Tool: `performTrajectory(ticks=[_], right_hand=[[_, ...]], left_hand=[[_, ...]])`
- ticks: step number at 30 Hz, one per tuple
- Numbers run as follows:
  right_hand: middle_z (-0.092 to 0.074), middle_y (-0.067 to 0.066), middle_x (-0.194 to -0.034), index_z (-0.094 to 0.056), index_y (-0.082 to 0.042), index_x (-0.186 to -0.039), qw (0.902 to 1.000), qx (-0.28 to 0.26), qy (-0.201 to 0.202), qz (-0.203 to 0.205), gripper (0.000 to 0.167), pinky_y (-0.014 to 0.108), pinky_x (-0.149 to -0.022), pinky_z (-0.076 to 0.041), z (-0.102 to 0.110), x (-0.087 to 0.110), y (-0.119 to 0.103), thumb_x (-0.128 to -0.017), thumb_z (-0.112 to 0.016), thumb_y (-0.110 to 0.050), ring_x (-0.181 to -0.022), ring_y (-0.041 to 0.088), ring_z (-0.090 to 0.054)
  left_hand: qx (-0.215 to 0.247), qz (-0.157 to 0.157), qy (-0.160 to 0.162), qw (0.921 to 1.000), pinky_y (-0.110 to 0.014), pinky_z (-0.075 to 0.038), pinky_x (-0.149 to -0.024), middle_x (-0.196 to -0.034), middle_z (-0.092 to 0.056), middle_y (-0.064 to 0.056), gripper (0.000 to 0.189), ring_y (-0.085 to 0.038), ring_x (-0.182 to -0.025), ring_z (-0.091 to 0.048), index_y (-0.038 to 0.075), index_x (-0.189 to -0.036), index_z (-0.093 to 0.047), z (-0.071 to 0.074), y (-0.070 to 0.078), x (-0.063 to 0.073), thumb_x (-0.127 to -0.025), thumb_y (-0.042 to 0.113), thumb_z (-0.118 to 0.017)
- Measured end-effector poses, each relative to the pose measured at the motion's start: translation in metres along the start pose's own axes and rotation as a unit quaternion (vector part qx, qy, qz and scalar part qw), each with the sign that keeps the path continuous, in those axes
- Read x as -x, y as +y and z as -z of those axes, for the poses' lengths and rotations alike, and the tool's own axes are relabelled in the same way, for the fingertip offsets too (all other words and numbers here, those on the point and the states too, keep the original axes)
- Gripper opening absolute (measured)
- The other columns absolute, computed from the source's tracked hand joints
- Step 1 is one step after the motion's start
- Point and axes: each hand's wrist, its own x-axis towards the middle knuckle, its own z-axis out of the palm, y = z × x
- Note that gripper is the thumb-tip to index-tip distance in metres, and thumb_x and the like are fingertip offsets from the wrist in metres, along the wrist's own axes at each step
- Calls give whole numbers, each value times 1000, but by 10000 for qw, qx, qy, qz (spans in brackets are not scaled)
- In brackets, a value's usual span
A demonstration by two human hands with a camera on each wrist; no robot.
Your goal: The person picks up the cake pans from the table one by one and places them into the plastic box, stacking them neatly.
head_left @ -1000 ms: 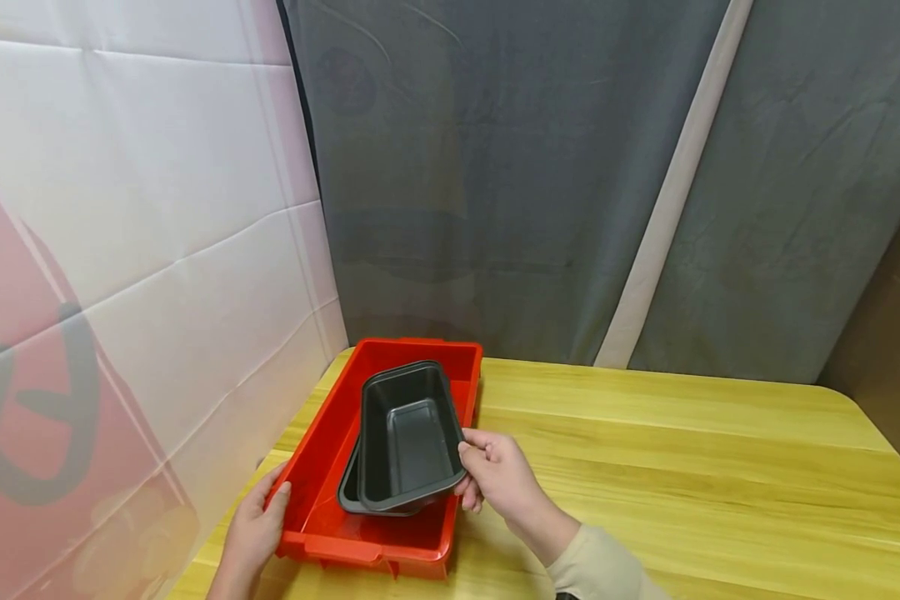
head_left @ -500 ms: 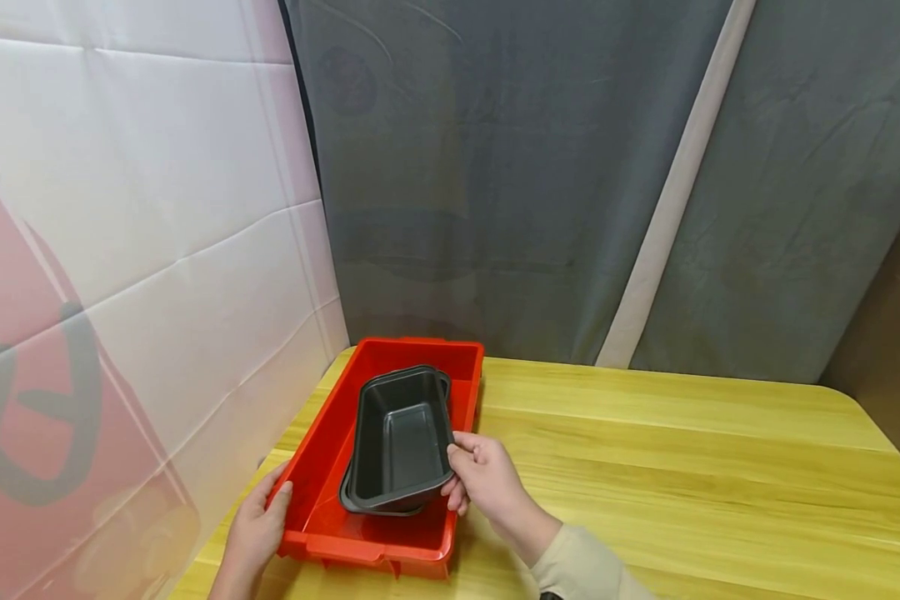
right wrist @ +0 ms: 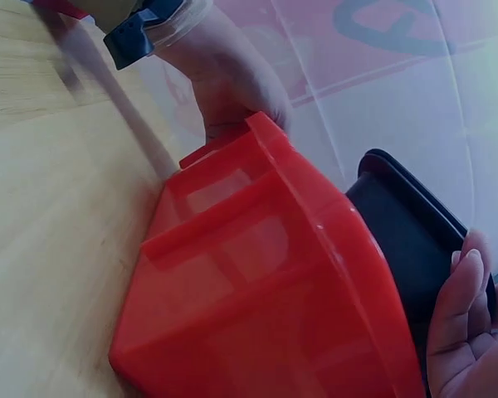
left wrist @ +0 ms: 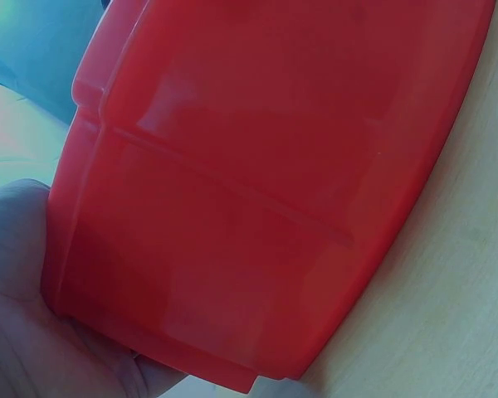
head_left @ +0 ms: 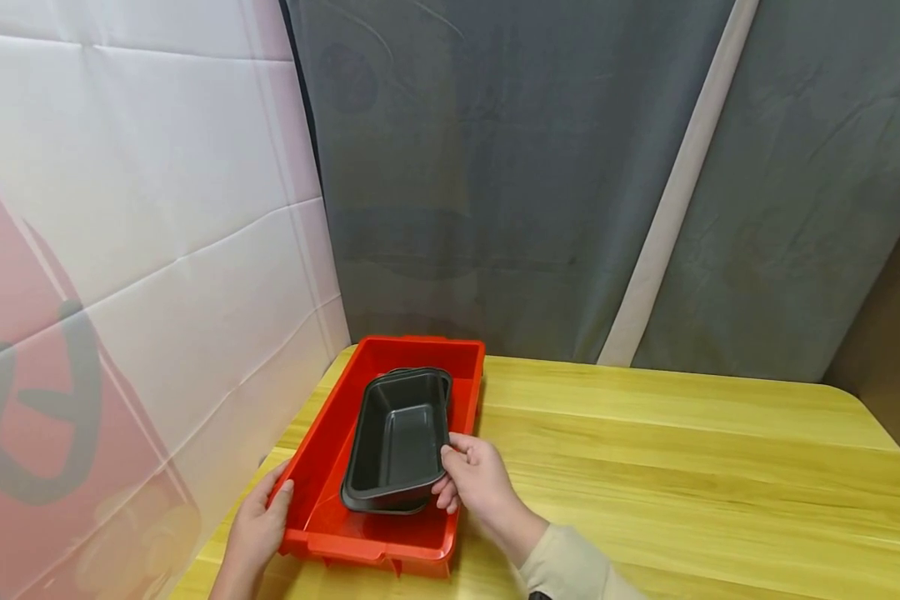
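A red plastic bin stands on the table at the left. My left hand grips its left rim near the front corner, thumb over the edge. Inside the bin, a dark grey loaf pan overlaps a second loaf pan, whose rim shows only at the front and the far right. My right hand pinches the upper pan's right rim near its front corner, thumb on top and fingers below. In the right wrist view, the upper pan's dark side rises above the bin's wall, with fingers against it.
The wooden table stretches away to the right. A white and pink printed sheet hangs along the left side, close to the bin. Grey curtain covers the back, and a brown panel stands at the far right.
My right hand has moved left and slightly down with the upper loaf pan, which now sits more squarely over the lower one. The left hand keeps its hold on the bin.
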Motion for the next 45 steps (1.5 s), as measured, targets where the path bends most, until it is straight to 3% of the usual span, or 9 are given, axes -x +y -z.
performTrajectory(ticks=[8, 24, 37, 45], right_hand=[[-62, 9, -62, -46, 12, -135, 9998, -193, 24, -104, 39, 20, -40, -47, -7, -2, 4, -100, -48, -5, -41, 10, -55], [-67, 16, -69, -44, 12, -136, 9995, 68, 95, -309, 41, 18, -38, -44, -8, -6, 7, -99, -50, -5, -40, 8, -50], [-70, 22, -77, -27, 17, -143, 9953, 477, -434, -718, 54, 16, -34, -40, -6, -7, 3, -98, -52, -2, -35, 9, -48], [-70, 23, -79, -19, 19, -145, 9910, 533, -499, -1124, 59, 17, -33, -40, -8, -6, 0, -97, -50, 4, -36, 11, -53]], left_hand=[[-48, 19, 5, 10000, -36, -57, -79, -136, -47, -33, 47, -36, -103, -61, -1, -148, -35, 1, 0, 1, -105, 16, -41], [9, 45, -11, 10000, -40, -57, -81, -136, -45, -34, 47, -38, -104, -60, -2, -148, -34, 0, 0, -2, -105, 16, -41], [-23, 232, -113, 9997, -45, -55, -85, -139, -43, -32, 49, -40, -109, -56, 0, -150, -32, 2, 1, -3, -106, 19, -41], [25, 338, -184, 9993, -44, -54, -86, -140, -42, -31, 51, -40, -112, -55, 2, -151, -30, 3, 2, -2, -106, 21, -40]])
